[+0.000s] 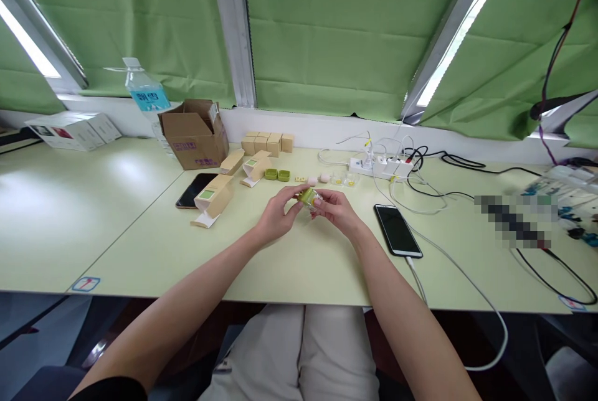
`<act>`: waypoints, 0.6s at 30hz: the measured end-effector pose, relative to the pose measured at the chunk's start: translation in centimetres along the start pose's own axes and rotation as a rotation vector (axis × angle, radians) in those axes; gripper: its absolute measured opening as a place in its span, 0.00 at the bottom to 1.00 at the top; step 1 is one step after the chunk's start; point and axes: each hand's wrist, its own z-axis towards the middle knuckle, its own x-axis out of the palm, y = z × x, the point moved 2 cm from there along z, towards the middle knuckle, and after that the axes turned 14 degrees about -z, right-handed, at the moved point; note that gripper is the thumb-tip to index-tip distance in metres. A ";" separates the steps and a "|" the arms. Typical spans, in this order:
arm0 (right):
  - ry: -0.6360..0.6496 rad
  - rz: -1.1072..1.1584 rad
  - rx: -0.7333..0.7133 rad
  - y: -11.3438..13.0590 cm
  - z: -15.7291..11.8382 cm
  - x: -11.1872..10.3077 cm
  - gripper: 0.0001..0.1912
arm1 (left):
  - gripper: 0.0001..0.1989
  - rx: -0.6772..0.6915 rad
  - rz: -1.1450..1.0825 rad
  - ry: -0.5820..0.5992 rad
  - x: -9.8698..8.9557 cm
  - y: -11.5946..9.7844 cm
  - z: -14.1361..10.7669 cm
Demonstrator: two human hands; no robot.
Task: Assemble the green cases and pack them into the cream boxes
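Both hands meet over the middle of the table. Between them is a small green-and-clear plastic box [307, 196], held just above the tabletop and tilted. My left hand [276, 215] pinches its green side. My right hand [340, 209] has its fingers on the clear side. Fingers partly cover the box, so its contents cannot be made out. Just beyond lie two small green trays [277, 174], small pale yellow pieces [301, 179], pinkish-white pieces [323, 178] and clear plastic covers [344, 179] with yellow spots.
Opened cardboard packets [215, 195] lie left beside a dark phone [196, 190]. Behind stand a brown carton [195, 138], a row of small boxes [267, 143] and a water bottle [146, 91]. At right are a charging phone [397, 231], a power strip [380, 168] and loose cables.
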 end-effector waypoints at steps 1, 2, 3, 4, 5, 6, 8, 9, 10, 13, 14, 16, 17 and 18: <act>-0.004 0.000 -0.013 -0.1 0.0 0.0 0.27 | 0.24 0.005 0.012 0.024 0.1 0.0 -0.1; -0.008 -0.002 -0.025 -0.2 0.1 0.0 0.28 | 0.24 0.011 0.021 0.049 0.1 0.0 -0.2; -0.010 -0.006 -0.035 -0.3 0.1 0.0 0.29 | 0.25 0.014 0.026 0.073 0.2 0.0 -0.3; -0.010 -0.012 -0.040 -0.5 0.2 0.0 0.29 | 0.26 0.013 0.025 0.091 0.2 0.1 -0.3; -0.010 -0.016 -0.040 -0.7 0.3 0.0 0.29 | 0.26 0.005 0.020 0.107 0.2 0.2 -0.4; -0.013 -0.017 -0.036 -0.9 0.4 0.0 0.30 | 0.26 -0.005 0.017 0.124 0.2 0.3 -0.4; -0.039 -0.011 -0.024 -1.4 0.6 -0.2 0.31 | 0.27 -0.036 0.038 0.155 0.1 0.4 -0.3; -0.062 -0.016 -0.019 -1.7 0.8 -0.4 0.32 | 0.29 -0.055 0.065 0.163 0.0 0.4 -0.2; -0.096 -0.040 -0.016 -2.0 0.9 -0.6 0.33 | 0.31 -0.077 0.103 0.161 -0.3 0.3 0.0; -0.286 -0.308 0.002 -2.9 1.2 -1.8 0.32 | 0.38 -0.174 0.297 0.077 -2.3 0.1 0.8; -0.362 -0.423 0.011 -3.2 1.2 -2.2 0.29 | 0.38 -0.211 0.395 0.035 -3.4 -0.1 1.0; -0.464 -0.551 0.030 -3.7 1.2 -3.0 0.25 | 0.35 -0.284 0.637 -0.041 -6.2 -0.5 1.3; -0.499 -0.602 0.044 -3.9 1.2 -3.3 0.24 | 0.34 -0.324 0.766 -0.072 -7.8 -0.7 1.4; -0.524 -0.670 0.064 -4.1 1.1 -3.4 0.23 | 0.33 -0.377 0.887 -0.102 -9.5 -1.0 1.4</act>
